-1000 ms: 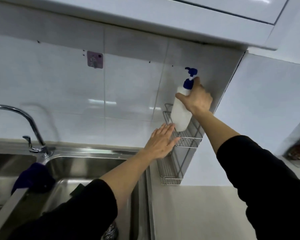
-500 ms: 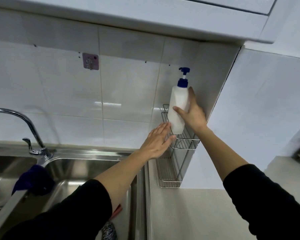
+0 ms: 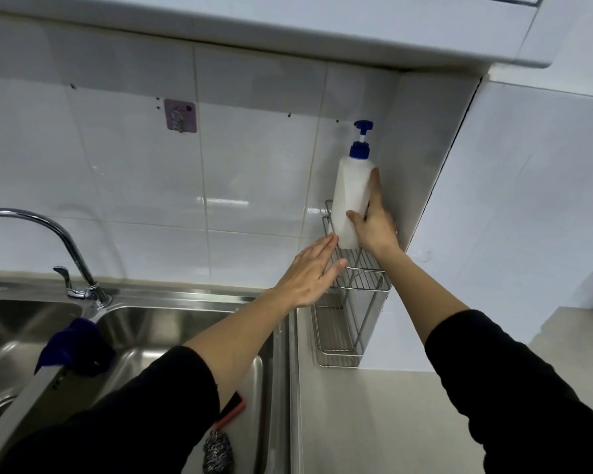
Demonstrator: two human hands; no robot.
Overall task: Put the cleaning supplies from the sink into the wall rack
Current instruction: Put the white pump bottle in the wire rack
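A white pump bottle point(image 3: 351, 196) with a blue pump head stands upright on the top shelf of the two-tier wire wall rack point(image 3: 363, 273). My right hand point(image 3: 374, 224) is wrapped around the bottle's lower right side. My left hand point(image 3: 308, 271) lies flat with its fingers apart against the rack's left front edge and holds nothing. Down in the right basin of the steel sink point(image 3: 281, 336), a steel wool scrubber point(image 3: 216, 451) and a red-edged item point(image 3: 231, 410) peek out from under my left sleeve.
A dark blue cloth point(image 3: 74, 347) hangs over the divider between the two basins. A curved chrome faucet point(image 3: 65, 248) rises at the left. A purple wall hook point(image 3: 179, 120) sticks to the tiles. A cabinet overhangs above, and a beige counter point(image 3: 374, 422) lies right of the sink.
My right hand has lowered the bottle from above the rack onto the top shelf and slid down its side. My left hand has stayed at the rack's front edge.
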